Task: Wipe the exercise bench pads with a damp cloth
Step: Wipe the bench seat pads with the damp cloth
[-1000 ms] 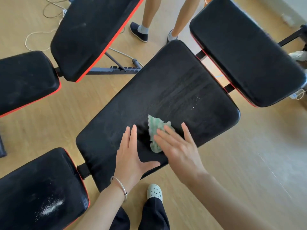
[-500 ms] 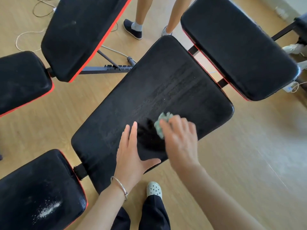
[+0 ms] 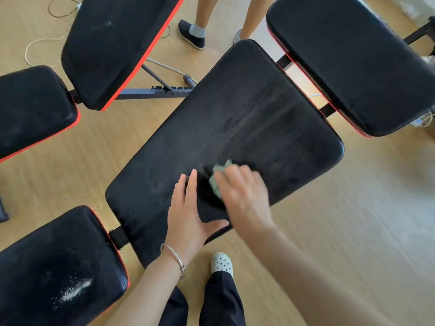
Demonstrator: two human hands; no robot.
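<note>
Wiping underway on centre pad (image 3: 235, 118), damp streaks across its middle. Left hand (image 3: 188, 217) braces flat, fingers (image 3: 193, 184) straight. Right hand (image 3: 244, 196) (blurred) curls over green cloth (image 3: 217, 176) towards the near edge. Next likely needs 1 pressed stroke leftward

The long black, red-edged back pad (image 3: 235, 114) lies diagonally, with damp streaks across its middle. A crumpled pale green cloth (image 3: 214, 183), blurred, seems bunched against it near the near edge. The adjoining seat pad (image 3: 47, 267) carries white powder.
</note>
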